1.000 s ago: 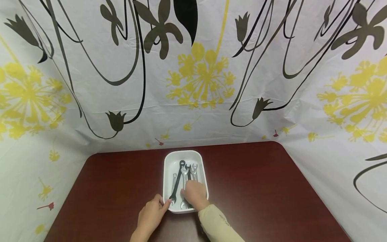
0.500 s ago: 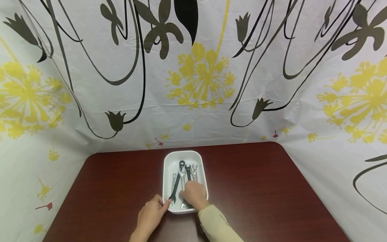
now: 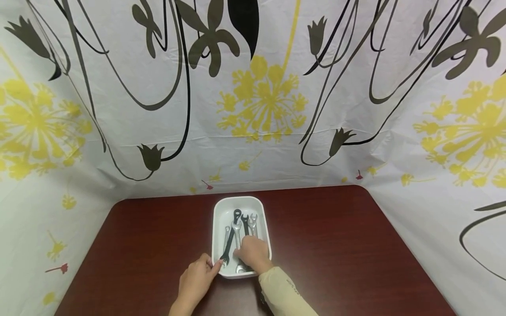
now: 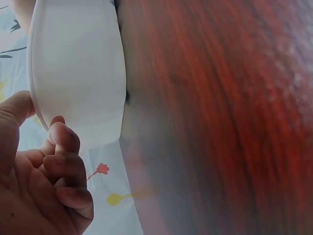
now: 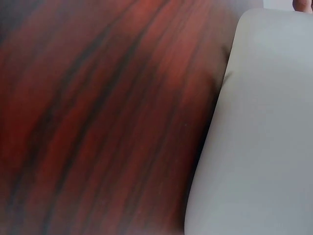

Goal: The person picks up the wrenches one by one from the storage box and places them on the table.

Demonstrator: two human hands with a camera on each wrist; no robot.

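Observation:
A white tray (image 3: 228,208) holds several wrenches. My left hand (image 3: 196,279) pinches its near left corner, thumb over the rim and fingers outside; the left wrist view shows this hand (image 4: 41,183) on the tray wall (image 4: 78,63). Inside the tray, my right hand (image 3: 254,253) curls round the middle of a silver wrench (image 3: 237,236), whose open end points away from me. Left of it lie a long black wrench (image 3: 230,242) and a small silver wrench (image 3: 227,234). To its right are a dark wrench (image 3: 246,225) and another silver wrench (image 3: 253,224), partly hidden by the hand.
The tray stands on a dark red-brown wooden table (image 3: 328,245). A white cloth (image 3: 269,162) with flower prints hangs behind the table and along both sides. In the right wrist view only the table and the tray's outer wall (image 5: 259,137) show, plus a fingertip (image 5: 304,5).
The silver wrench's far end has swung left toward the black wrench. My right hand has shifted slightly left inside the tray; my left hand keeps its place on the corner.

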